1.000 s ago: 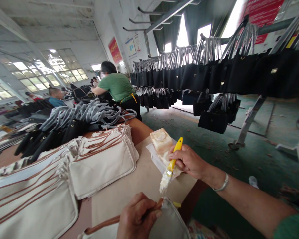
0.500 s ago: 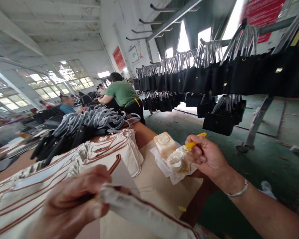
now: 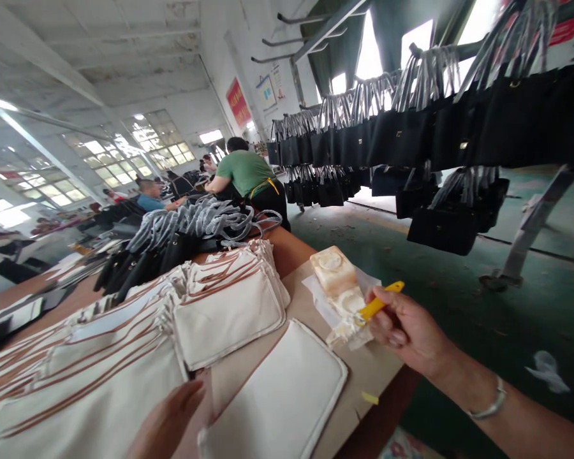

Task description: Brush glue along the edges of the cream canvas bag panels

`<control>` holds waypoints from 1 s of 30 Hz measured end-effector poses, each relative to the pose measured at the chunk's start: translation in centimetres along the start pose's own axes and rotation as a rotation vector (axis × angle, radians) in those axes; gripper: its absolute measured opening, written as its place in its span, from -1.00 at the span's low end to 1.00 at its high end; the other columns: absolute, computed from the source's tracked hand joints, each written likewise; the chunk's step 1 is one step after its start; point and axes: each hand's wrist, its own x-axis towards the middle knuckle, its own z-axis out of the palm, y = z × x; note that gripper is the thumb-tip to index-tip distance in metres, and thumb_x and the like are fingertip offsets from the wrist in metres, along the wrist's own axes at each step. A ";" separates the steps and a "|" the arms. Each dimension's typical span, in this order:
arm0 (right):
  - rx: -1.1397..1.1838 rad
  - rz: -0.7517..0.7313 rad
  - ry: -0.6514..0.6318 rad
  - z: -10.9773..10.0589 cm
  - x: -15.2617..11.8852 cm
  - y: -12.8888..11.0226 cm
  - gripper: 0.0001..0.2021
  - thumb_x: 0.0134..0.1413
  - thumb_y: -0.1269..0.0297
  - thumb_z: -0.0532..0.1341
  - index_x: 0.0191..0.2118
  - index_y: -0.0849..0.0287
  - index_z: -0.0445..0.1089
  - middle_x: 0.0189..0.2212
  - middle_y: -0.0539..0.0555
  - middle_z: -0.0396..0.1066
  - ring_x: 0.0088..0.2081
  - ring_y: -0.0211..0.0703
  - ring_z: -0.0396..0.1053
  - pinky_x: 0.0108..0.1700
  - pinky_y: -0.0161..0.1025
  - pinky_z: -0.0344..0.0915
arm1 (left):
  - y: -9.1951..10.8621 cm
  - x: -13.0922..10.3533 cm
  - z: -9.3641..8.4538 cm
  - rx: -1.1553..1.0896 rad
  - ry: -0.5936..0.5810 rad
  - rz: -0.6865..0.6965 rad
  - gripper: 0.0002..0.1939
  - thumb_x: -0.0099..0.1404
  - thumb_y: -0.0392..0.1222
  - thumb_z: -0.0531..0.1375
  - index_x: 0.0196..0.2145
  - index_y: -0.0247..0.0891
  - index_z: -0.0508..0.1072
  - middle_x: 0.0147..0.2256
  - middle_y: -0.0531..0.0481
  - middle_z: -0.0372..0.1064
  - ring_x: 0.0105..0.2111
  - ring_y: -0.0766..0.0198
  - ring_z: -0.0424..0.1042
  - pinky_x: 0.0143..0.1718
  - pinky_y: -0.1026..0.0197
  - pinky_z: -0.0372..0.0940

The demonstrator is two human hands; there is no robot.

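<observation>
My right hand [image 3: 404, 328] grips the yellow handle of a brush [image 3: 377, 305], whose head is caked in white paste. The brush head is over the edge of a white sheet [image 3: 319, 299] that bears a pale block-shaped container [image 3: 333, 268] and a white-smeared open one [image 3: 349, 301]. At the lower left, my left hand [image 3: 169, 421] has its fingers stretched out and holds nothing. It is beside a cream bag piece [image 3: 277, 395], which lies flat on the brown board [image 3: 358, 376]. Rows of cream pieces with brown trim [image 3: 110, 382] lie left of it.
Black bags with wrapped grey handles [image 3: 172, 223] lie on the table farther back. To the right, a wheeled rack holds hanging black bags [image 3: 440, 229]. A person in a green shirt [image 3: 246, 172] leans over beyond the table. A yellow scrap [image 3: 370, 398] lies near the board's edge.
My left hand has let go of the cream bag piece, which now lies flat on the board, and has moved down. The brush has moved slightly right and down with my right hand.
</observation>
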 end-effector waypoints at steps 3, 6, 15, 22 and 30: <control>-0.033 -0.018 0.029 1.0 0.6 1.7 -0.76 0.07 0.15 0.37 -0.38 0.22 0.39 -0.70 -0.13 0.18 -0.73 -0.49 -0.11 -0.68 -0.46 -0.18 | 3.6 3.1 5.6 0.004 -0.151 0.025 -0.68 0.33 0.00 0.01 -0.27 -0.14 0.52 -0.28 -0.03 0.57 -0.24 0.16 0.52 -0.16 0.20 0.33; -0.071 -0.048 0.071 1.7 1.0 2.3 -0.71 -0.04 0.22 0.45 -0.39 0.20 0.33 -0.66 -0.15 0.17 -0.69 -0.50 -0.08 -0.66 -0.49 -0.15 | 8.1 5.8 10.3 0.012 -0.218 0.009 -0.63 0.41 0.01 -0.05 -0.24 -0.18 0.50 -0.26 -0.06 0.51 -0.17 0.18 0.48 -0.09 0.16 0.29; -0.533 -0.256 0.142 0.3 3.0 3.0 -0.66 0.11 0.02 0.31 -0.37 0.16 0.25 -0.65 -0.16 0.11 -0.68 -0.42 -0.09 -0.69 -0.42 -0.19 | 11.2 7.5 13.2 -0.001 -0.446 -0.098 -0.72 0.34 -0.01 0.19 -0.27 -0.33 0.46 -0.32 0.05 0.44 -0.33 0.28 0.45 -0.24 0.13 0.39; -0.689 -0.312 0.149 -0.1 4.5 4.7 -0.65 0.08 -0.02 0.31 -0.39 0.16 0.28 -0.70 -0.15 0.09 -0.65 -0.32 0.02 -0.63 -0.35 -0.04 | 12.3 3.9 11.6 -0.240 -0.450 -0.067 -0.84 0.17 -0.18 0.19 -0.37 -0.33 0.50 -0.48 0.05 0.42 -0.39 0.22 0.41 -0.42 0.27 0.15; -0.843 -0.320 0.082 0.2 3.5 5.1 -0.77 0.19 0.11 0.19 -0.39 0.13 0.25 -0.70 -0.17 0.08 -0.66 -0.28 0.04 -0.60 -0.32 0.01 | 14.4 0.9 9.1 -0.546 -0.521 -0.084 -0.68 0.14 -0.09 0.14 -0.28 -0.32 0.58 -0.40 -0.01 0.53 -0.38 0.19 0.45 -0.37 0.27 0.23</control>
